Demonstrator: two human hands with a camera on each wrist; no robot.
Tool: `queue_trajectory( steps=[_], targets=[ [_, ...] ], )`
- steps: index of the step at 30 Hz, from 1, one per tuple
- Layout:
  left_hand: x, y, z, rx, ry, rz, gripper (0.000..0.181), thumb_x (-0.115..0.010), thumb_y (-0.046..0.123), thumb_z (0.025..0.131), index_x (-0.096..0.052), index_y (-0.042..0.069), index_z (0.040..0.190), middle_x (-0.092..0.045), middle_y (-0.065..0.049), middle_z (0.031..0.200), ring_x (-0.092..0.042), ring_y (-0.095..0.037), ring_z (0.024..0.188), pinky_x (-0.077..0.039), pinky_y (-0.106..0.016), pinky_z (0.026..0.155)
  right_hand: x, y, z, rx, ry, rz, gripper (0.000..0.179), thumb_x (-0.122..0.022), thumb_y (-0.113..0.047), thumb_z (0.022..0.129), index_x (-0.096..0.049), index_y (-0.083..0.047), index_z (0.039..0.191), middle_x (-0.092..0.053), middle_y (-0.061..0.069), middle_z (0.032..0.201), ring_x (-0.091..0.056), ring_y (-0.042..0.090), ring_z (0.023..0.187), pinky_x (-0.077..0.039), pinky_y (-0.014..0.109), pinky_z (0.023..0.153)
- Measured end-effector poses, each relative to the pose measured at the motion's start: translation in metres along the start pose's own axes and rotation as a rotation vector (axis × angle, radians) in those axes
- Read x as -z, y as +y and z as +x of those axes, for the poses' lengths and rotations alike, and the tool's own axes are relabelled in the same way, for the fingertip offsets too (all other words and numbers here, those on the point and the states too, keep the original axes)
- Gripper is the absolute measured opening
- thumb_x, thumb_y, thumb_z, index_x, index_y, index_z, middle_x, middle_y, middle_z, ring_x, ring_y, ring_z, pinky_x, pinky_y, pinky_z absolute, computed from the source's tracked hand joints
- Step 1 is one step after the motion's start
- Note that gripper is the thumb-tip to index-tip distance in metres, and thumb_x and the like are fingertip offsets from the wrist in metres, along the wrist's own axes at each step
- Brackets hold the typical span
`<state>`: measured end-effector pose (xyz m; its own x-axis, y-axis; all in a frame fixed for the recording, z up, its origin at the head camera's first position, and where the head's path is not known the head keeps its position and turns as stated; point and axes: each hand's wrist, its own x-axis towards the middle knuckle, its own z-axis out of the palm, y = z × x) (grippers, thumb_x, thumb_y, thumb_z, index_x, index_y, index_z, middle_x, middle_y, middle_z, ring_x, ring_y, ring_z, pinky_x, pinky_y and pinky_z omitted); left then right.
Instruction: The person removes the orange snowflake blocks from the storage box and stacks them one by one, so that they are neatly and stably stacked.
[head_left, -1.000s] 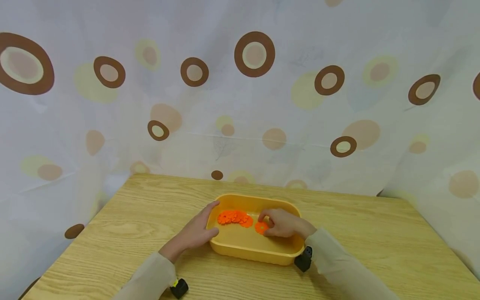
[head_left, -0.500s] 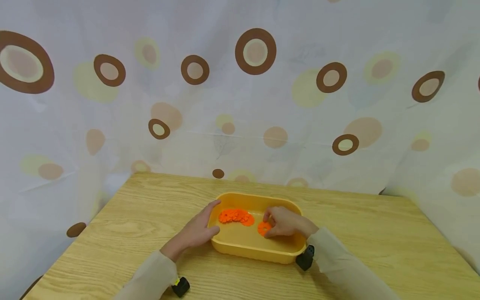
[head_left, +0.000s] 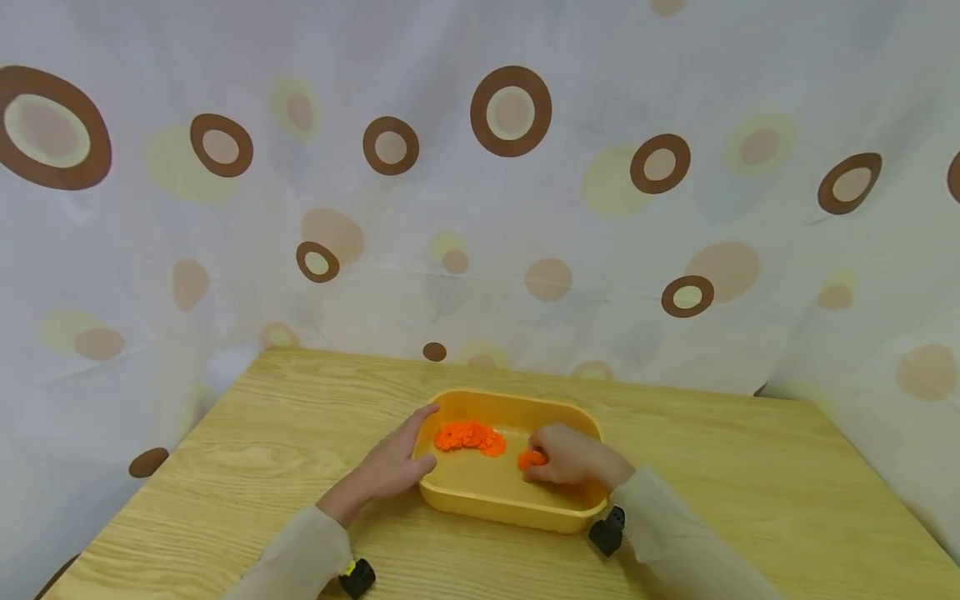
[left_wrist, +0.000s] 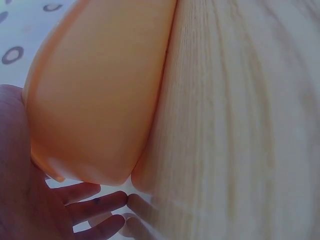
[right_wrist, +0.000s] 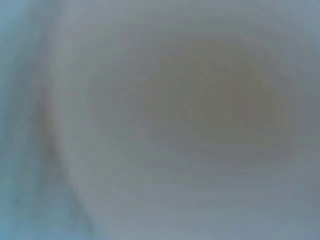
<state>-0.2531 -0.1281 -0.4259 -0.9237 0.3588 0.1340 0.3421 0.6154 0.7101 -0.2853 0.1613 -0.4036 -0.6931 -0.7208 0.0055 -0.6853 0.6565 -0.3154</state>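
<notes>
A yellow-orange plastic tub (head_left: 510, 502) with rounded corners stands on the wooden table. Toward its left end lies an overlapping row of several flat orange notched discs (head_left: 471, 436). My right hand (head_left: 568, 457) is inside the tub's right half and pinches an orange notched disc (head_left: 531, 460), partly hidden by the fingers. Spread around the tub's left end, my left hand (head_left: 392, 460) touches the rim with its thumb near and fingers far. In the left wrist view, straight fingers (left_wrist: 97, 205) reach past the tub's outer wall (left_wrist: 100, 100). The right wrist view is only a blur.
The wooden table (head_left: 720, 467) extends to both sides of the tub. A pale curtain (head_left: 487, 192) with brown and beige circles hangs behind and beside it. Small black cameras sit at the left wrist (head_left: 357, 577) and right wrist (head_left: 607, 532).
The disc between my right fingers lay with its face and centre hole showing; now it is more covered as the fingers close in. My left hand stays at the tub's end.
</notes>
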Motion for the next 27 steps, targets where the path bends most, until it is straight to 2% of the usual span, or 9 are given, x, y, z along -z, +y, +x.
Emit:
queue_trajectory(
  steps=[3, 9, 14, 20, 27],
  targets=[
    [0.0005, 0.0, 0.0006, 0.002, 0.0, 0.001, 0.069, -0.051, 0.012, 0.083, -0.031, 0.007, 0.149, -0.036, -0.017, 0.152, -0.036, -0.036, 0.138, -0.029, -0.054, 0.111, -0.0023, -0.002, -0.0004, -0.01, 0.001, -0.031, 0.037, -0.07, -0.027, 0.087, -0.042, -0.015, 0.065, -0.026, -0.009, 0.059, -0.027, 0.004, 0.053, -0.025, 0.019, 0.054],
    [0.0005, 0.0021, -0.0007, 0.018, -0.004, -0.012, 0.07, -0.052, 0.012, 0.082, -0.031, 0.008, 0.149, -0.036, -0.017, 0.151, -0.037, -0.035, 0.137, -0.03, -0.053, 0.11, -0.0024, -0.0031, -0.0011, -0.036, -0.007, -0.001, 0.038, -0.069, -0.026, 0.087, -0.042, -0.016, 0.062, -0.028, -0.009, 0.057, -0.027, 0.004, 0.051, -0.025, 0.02, 0.053],
    [-0.0002, 0.0036, -0.0012, 0.018, 0.002, -0.018, 0.07, -0.052, 0.012, 0.081, -0.032, 0.008, 0.148, -0.037, -0.017, 0.151, -0.038, -0.034, 0.137, -0.03, -0.053, 0.11, -0.0022, -0.0025, -0.003, -0.013, 0.038, 0.027, 0.035, -0.07, -0.026, 0.086, -0.044, -0.016, 0.064, -0.031, -0.011, 0.059, -0.029, 0.003, 0.051, -0.026, 0.019, 0.052],
    [0.0004, 0.0038, -0.0013, 0.009, 0.005, -0.018, 0.07, -0.051, 0.011, 0.081, -0.032, 0.008, 0.148, -0.037, -0.017, 0.151, -0.038, -0.035, 0.136, -0.031, -0.054, 0.11, -0.0017, -0.0001, -0.0006, -0.07, 0.079, 0.109, 0.028, -0.068, -0.026, 0.087, -0.051, -0.014, 0.069, -0.035, -0.01, 0.06, -0.034, 0.003, 0.052, -0.028, 0.02, 0.051],
    [-0.0006, 0.0027, -0.001, 0.007, 0.008, -0.024, 0.07, -0.052, 0.012, 0.081, -0.032, 0.008, 0.148, -0.038, -0.017, 0.15, -0.038, -0.035, 0.136, -0.031, -0.054, 0.11, 0.0012, 0.0014, 0.0006, -0.065, 0.122, 0.098, 0.029, -0.065, -0.026, 0.09, -0.05, -0.013, 0.069, -0.033, -0.009, 0.058, -0.032, 0.003, 0.05, -0.028, 0.019, 0.052]
  ],
)
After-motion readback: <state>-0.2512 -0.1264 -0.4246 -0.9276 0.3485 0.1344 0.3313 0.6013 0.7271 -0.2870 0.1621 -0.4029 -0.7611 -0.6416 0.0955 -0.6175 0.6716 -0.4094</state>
